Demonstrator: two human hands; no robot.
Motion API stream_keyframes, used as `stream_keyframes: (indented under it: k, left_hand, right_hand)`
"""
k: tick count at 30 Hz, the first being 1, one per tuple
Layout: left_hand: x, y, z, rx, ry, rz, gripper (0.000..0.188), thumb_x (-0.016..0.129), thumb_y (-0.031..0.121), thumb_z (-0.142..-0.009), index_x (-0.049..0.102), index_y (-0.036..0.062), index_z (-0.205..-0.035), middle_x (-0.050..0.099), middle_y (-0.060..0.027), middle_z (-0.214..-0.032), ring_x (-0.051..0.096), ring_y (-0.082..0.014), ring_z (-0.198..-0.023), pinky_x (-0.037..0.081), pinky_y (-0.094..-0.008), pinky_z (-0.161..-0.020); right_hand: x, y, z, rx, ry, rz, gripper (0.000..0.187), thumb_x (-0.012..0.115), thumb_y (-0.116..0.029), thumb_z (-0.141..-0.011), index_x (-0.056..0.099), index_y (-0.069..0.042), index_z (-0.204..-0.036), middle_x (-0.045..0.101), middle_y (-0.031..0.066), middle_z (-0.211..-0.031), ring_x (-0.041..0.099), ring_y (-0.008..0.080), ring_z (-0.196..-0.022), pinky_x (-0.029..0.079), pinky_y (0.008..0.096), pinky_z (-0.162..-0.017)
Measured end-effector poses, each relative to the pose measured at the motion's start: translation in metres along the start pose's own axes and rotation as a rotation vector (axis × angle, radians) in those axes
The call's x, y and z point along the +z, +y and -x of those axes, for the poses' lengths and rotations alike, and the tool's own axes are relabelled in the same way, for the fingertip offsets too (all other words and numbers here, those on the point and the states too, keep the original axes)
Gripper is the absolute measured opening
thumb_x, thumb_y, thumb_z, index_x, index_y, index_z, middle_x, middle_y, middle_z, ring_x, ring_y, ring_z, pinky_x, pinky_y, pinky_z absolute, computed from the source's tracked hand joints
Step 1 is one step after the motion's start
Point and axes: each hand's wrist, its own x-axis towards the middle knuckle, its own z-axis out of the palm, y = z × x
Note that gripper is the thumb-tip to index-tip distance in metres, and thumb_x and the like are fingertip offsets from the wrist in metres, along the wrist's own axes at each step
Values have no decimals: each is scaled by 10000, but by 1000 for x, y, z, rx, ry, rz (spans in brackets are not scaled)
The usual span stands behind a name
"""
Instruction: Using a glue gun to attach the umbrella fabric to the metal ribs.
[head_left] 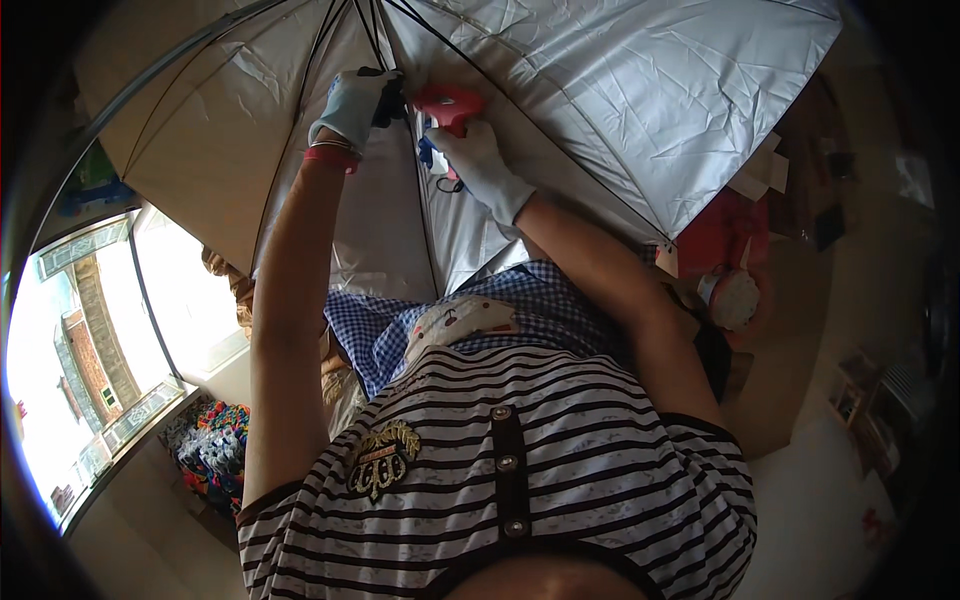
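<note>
A large umbrella with a silvery underside (600, 90) is spread before me, its thin dark ribs (310, 75) running up to the top edge. My left hand (358, 105), in a pale glove with dark coating on the fingers, is closed at the ribs near the umbrella's middle. Just which part it pinches is hidden. Close beside it, my right hand (475, 165), also gloved, is wrapped round the grip of a red pistol-shaped tool (448, 103). The tool's head points left, toward my left hand. A small dark loop hangs below the grip.
A blue checked apron (560, 310) covers my lap under the umbrella. At the left is a bright window (100, 350), with a colourful patterned cloth (215, 450) below it. To the right stand a round white-topped container (735, 298) and a red surface (725, 230).
</note>
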Motion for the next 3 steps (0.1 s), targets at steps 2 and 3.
stream_keyframes:
  k: [2, 3]
  left_hand:
    - [-3, 0, 2, 44, -31, 15, 230, 637, 251, -906, 690, 27, -890, 670, -62, -697, 641, -155, -519, 508, -281, -469]
    - [-4, 1, 0, -36, -25, 24, 236, 655, 257, -888, 691, 25, -866, 684, -82, -702, 668, -199, -553, 532, -297, -499]
  right_hand:
    - [12, 7, 2, 7, 45, -54, 258, 694, -272, -821, 619, -26, -848, 567, 27, -656, 530, 104, -552, 434, 311, -480]
    - [16, 10, 4, 63, 79, -97, 271, 734, -287, -813, 622, -45, -863, 550, -6, -656, 504, 72, -554, 412, 271, -493]
